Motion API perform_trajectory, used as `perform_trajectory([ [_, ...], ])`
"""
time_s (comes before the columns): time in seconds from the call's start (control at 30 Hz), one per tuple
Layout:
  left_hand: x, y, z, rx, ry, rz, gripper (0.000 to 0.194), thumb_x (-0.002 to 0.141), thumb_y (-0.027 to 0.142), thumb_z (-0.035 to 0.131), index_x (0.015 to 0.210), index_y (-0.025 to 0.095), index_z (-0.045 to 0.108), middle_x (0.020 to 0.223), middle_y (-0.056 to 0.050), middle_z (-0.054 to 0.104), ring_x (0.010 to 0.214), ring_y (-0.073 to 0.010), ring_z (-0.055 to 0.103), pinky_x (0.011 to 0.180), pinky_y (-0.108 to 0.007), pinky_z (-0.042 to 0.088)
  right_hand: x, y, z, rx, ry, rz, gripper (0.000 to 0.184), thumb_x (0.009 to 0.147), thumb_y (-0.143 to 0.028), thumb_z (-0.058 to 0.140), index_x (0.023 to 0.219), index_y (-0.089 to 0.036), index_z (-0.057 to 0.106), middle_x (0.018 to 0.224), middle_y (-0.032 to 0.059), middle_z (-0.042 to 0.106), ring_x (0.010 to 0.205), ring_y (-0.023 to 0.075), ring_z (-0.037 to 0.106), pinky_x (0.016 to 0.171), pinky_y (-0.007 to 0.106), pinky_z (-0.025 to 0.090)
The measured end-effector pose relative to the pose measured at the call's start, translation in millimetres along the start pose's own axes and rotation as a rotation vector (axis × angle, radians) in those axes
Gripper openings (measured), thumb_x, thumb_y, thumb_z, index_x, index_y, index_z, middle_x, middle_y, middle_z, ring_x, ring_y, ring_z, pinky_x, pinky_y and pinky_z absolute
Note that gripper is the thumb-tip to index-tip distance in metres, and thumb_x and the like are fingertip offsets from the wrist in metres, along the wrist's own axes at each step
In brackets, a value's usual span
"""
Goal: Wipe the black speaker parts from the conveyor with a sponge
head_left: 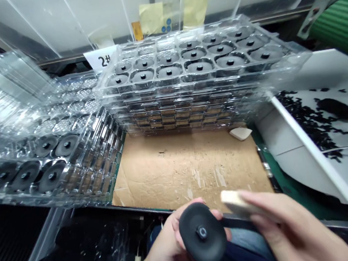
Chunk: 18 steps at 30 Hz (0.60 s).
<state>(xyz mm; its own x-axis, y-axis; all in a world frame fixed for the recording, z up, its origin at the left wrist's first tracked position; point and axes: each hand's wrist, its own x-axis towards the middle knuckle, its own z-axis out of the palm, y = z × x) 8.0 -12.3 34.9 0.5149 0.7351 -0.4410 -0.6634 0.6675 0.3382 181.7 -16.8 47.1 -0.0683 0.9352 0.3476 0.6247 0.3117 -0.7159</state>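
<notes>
A round black part (202, 234) with a small raised stub at its centre is held by the left hand (175, 247) at the bottom centre of the frame, its face turned up toward the camera. Just to its right, a pale wedge-shaped block (232, 199), slightly blurred, is pinched between the thumb and fingers of the right hand (281, 219); the block and the black part are apart. Above the hands, a sheet of brown cardboard (178, 163) is laid flat, and a second pale wedge (241, 133) is set near its upper right corner. Beyond the cardboard, a stack of clear trays (183, 104) is seen at the upper centre, its top tray partly filled with similar black parts. More clear trays (85, 157), also loaded with black parts, are stacked at the left. At the right, small black pieces (311, 119) are scattered in a white box (307, 144), beside a dark oval piece (336, 109). A paper marked "2#" (101, 59) is placed behind the trays, at the upper left.
</notes>
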Motion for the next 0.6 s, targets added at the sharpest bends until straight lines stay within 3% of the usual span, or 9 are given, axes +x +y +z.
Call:
perform_trajectory([
  [0.1,-2,-2,-1.0,0.063,0.091,0.068,0.046,0.05,0.032,0.085,0.092,0.021,0.072,0.086,-0.001,0.073,0.079,-0.013,0.065,0.076,-0.02,0.046,19,-18,4,0.054,-0.153,-0.242,0.028,0.09,-0.019,0.044,0.11,-0.03,0.061,0.087,0.0014,0.069,0.071,0.0158,0.062,0.062,0.029,0.048],
  [0.17,-6,-1,-4.7,0.063,0.146,0.097,0.049,0.05,0.036,0.084,0.096,0.022,0.071,0.096,-0.002,0.073,0.089,-0.0164,0.065,0.08,-0.021,0.045,28,-5,8,-0.028,-0.269,-0.198,0.029,0.088,-0.016,0.044,0.106,-0.028,0.063,0.084,0.0012,0.068,0.069,0.0159,0.06,0.06,0.029,0.046],
  [0.23,-11,2,-10.0,0.042,0.158,0.104,0.048,0.056,0.036,0.081,0.102,0.025,0.069,0.108,-0.004,0.07,0.099,-0.0214,0.064,0.085,-0.026,0.046,31,21,13,-0.081,-0.302,-0.037,0.027,0.087,-0.018,0.046,0.105,-0.029,0.064,0.085,0.0011,0.068,0.073,0.0165,0.061,0.063,0.029,0.047],
  [0.33,-16,6,-16.6,0.002,0.087,0.091,0.045,0.061,0.036,0.077,0.105,0.027,0.067,0.112,-0.004,0.069,0.101,-0.0243,0.064,0.089,-0.029,0.046,19,64,31,-0.008,-0.27,0.153,0.025,0.089,-0.028,0.047,0.104,-0.027,0.065,0.091,0.0034,0.067,0.08,0.017,0.063,0.068,0.029,0.051],
  [0.43,-14,7,-18.9,-0.07,-0.012,0.062,0.046,0.063,0.039,0.075,0.107,0.027,0.066,0.112,-0.003,0.068,0.101,-0.0239,0.064,0.087,-0.03,0.049,-1,90,56,0.013,-0.201,0.201,0.028,0.086,-0.031,0.047,0.105,-0.021,0.065,0.108,0.0097,0.062,0.072,0.0154,0.063,0.066,0.031,0.054],
  [0.53,-10,6,-19.1,-0.144,-0.101,0.034,0.042,0.07,0.045,0.067,0.108,0.027,0.065,0.113,-0.003,0.068,0.102,-0.0254,0.063,0.088,-0.033,0.049,-15,92,65,0.007,-0.096,0.24,0.034,0.086,-0.03,0.047,0.116,-0.018,0.057,0.124,0.0163,0.05,0.06,0.011,0.059,0.059,0.03,0.055],
  [0.6,-8,4,-19.6,-0.157,-0.143,0.027,0.042,0.075,0.05,0.059,0.11,0.028,0.064,0.113,-0.004,0.067,0.103,-0.0276,0.063,0.089,-0.036,0.048,-18,83,59,0.023,-0.037,0.251,0.033,0.088,-0.028,0.045,0.117,-0.019,0.055,0.125,0.0162,0.048,0.066,0.0121,0.061,0.06,0.029,0.055],
])
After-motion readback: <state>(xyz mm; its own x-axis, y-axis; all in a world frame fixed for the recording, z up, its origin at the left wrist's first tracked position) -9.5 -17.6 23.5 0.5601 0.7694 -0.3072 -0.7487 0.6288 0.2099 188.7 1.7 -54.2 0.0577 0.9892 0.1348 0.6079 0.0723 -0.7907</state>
